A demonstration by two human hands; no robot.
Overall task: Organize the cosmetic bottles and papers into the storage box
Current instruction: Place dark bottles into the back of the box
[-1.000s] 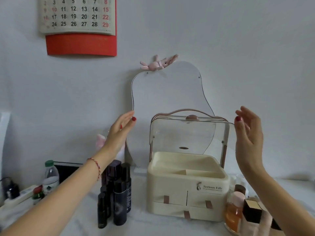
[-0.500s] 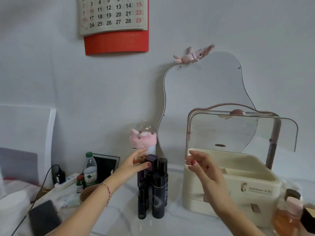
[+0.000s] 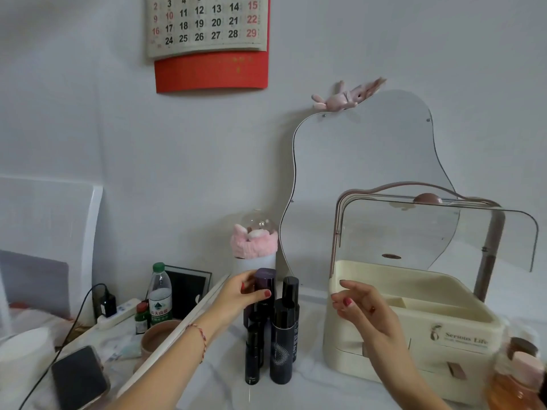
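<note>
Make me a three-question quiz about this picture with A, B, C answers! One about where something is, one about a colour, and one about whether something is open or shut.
1. Where do the dark bottles stand?
A. inside the storage box
B. on the table left of the storage box
C. on the calendar

2. What colour is the water bottle's cap?
A. green
B. blue
C. yellow

3. How is the storage box's clear lid?
A. shut
B. missing
C. lifted open

Answers:
1 B, they stand grouped beside the storage box, whose top tray looks empty.
2 A, the cap is green.
3 C, the lid is swung up, leaving the tray uncovered.
</note>
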